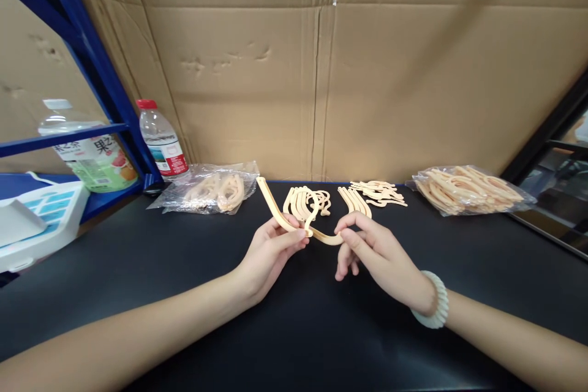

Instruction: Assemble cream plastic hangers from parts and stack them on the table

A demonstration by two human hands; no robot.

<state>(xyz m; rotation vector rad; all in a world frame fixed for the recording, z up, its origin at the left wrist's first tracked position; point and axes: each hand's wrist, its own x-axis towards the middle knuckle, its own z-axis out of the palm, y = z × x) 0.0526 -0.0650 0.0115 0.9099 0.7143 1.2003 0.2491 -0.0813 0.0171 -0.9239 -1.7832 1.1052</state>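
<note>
My left hand (275, 251) is closed in a pinch on a curved beige grooved strip (272, 203), which slants up to the left. A thin beige hook (316, 205) rises in an arc by the left fingertips, where the pieces meet. A second curved beige strip (327, 238) runs from this joint to my right hand (367, 245). My right thumb and index finger pinch its far end, with the other fingers bent below. Together the pieces look like a clothes hanger. The fingers partly hide how the pieces join.
Behind my hands lie curved strips (299, 201), more strips (354, 201) and thin hooks (379, 192) on the black table (220, 343). Clear bags of beige parts lie left (215, 191) and right (468, 190). Bottles (163, 141) stand back left, before a cardboard wall (239, 86).
</note>
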